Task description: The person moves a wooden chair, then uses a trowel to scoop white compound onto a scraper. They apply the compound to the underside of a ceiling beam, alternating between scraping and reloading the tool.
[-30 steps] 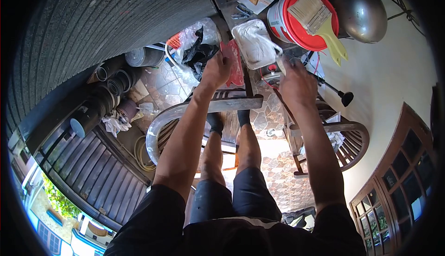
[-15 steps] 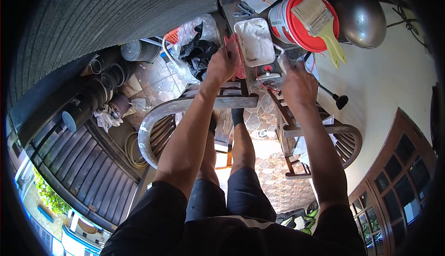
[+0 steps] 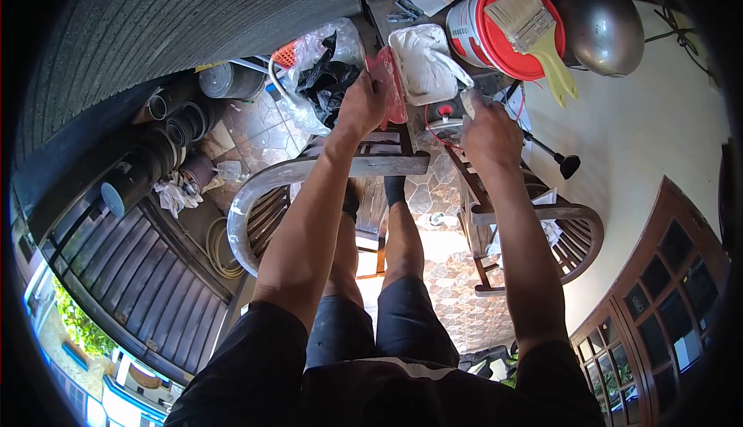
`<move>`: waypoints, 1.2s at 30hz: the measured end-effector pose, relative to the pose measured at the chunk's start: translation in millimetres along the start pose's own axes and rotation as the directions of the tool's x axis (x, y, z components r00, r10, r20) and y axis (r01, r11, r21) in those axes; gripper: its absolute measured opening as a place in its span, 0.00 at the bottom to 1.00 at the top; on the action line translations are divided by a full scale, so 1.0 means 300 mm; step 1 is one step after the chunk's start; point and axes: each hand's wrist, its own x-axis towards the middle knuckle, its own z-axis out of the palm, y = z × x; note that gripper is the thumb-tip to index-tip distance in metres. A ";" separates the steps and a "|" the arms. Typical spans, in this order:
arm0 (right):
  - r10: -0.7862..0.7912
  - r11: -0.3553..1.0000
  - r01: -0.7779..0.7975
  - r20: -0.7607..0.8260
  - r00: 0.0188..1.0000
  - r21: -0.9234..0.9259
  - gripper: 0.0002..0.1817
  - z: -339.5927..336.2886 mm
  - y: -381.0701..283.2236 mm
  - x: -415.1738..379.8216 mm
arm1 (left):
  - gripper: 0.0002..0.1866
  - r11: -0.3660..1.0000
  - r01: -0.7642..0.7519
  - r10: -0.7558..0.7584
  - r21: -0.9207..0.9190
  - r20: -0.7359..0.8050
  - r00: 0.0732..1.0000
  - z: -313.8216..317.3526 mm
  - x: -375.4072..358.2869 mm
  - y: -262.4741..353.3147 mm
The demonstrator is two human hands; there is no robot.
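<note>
My left hand (image 3: 363,104) is closed on a flat red tool (image 3: 389,87), held upright beside the left edge of a white tray (image 3: 422,79). White paste covers the inside of the tray. My right hand (image 3: 493,134) grips the handle of a small tool (image 3: 466,102), whose white-coated end reaches into the tray from the right. Just below the tray is a red knob on a round lid (image 3: 446,111).
A bucket with a red lid (image 3: 499,59) bears a wide brush (image 3: 534,29), next to a metal bowl (image 3: 602,29). Wooden chairs (image 3: 356,166) stand below my arms. Plastic bags (image 3: 329,79) lie left; dark pots (image 3: 186,129) line the far left.
The small tool in my right hand now has its coated end over the tray's right part. Both hands have shifted slightly left, and the view has moved a little.
</note>
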 end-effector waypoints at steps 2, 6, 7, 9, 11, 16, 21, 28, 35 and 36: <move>0.052 0.998 -0.053 0.018 0.998 0.018 0.23 0.036 -0.001 0.030 | 0.18 1.000 -0.016 0.015 -0.020 -0.009 1.000 0.004 -0.005 -0.011; 0.041 0.994 -0.044 0.033 0.999 0.099 0.19 0.054 -0.061 0.000 | 0.17 0.997 -0.073 0.072 -0.037 -0.024 0.997 0.004 -0.001 -0.022; 0.041 0.994 -0.044 0.034 0.999 0.097 0.19 0.055 -0.073 -0.007 | 0.17 0.996 -0.083 0.082 -0.035 -0.029 0.996 0.009 0.004 -0.025; 0.049 0.988 -0.064 0.108 0.993 0.138 0.18 0.049 -0.092 -0.014 | 0.17 0.996 -0.079 0.079 -0.036 -0.021 0.997 0.013 0.012 -0.027; 0.062 0.985 -0.084 0.141 0.988 0.154 0.19 0.043 -0.105 -0.018 | 0.17 0.996 -0.075 0.074 -0.039 -0.012 0.997 0.017 0.016 -0.026; 0.065 0.930 -0.095 0.095 0.993 0.355 0.21 0.082 -0.065 -0.008 | 0.19 0.996 -0.036 0.042 -0.086 0.071 0.997 0.003 0.024 -0.041; 0.172 0.651 -0.516 0.554 0.814 0.557 0.26 0.049 0.006 0.001 | 0.16 0.992 -0.072 0.075 -0.105 0.028 0.997 0.003 0.024 -0.105; 0.047 0.364 -0.467 0.485 0.873 0.806 0.28 0.060 0.067 -0.114 | 0.14 0.953 0.064 -0.054 -0.296 0.041 0.998 -0.170 -0.030 -0.164; -0.078 0.327 -0.023 0.051 0.996 0.945 0.32 0.148 0.077 -0.236 | 0.12 0.472 0.369 -0.146 -0.801 0.342 0.928 -0.421 -0.154 -0.092; -0.085 0.318 -0.010 0.039 0.996 0.948 0.32 0.148 0.067 -0.246 | 0.13 0.382 0.414 -0.148 -0.826 0.387 0.910 -0.455 -0.184 -0.040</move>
